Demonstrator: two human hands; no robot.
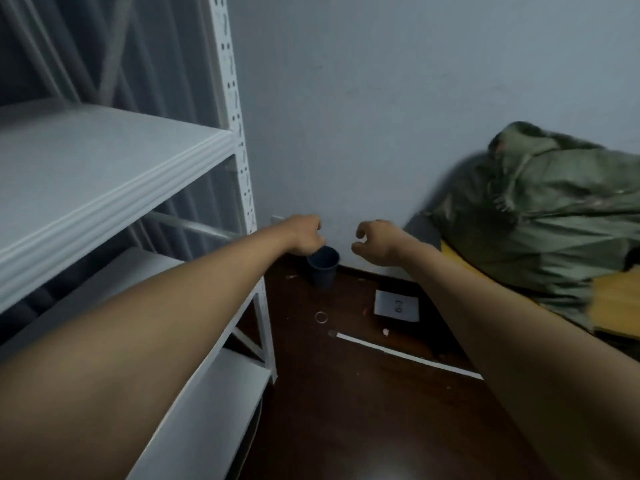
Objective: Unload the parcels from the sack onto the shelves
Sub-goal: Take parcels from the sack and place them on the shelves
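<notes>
Both arms are stretched out in front, and the left hand [304,237] and right hand [375,242] have loosely curled fingers with nothing in them. The green sack [554,216] is slumped off to the right against the wall, well apart from either hand, closer to the right one. The white shelves [104,174] stand on the left. A dark cup [322,270] sits on the floor below the left hand.

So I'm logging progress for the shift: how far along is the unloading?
Nothing looks done: the white shelves in view carry no parcels. Nothing is in hand either; the left hand and right hand hold nothing, fingers loosely curled. The green sack sits bulging on the right, so all the unloading seems left.
</notes>
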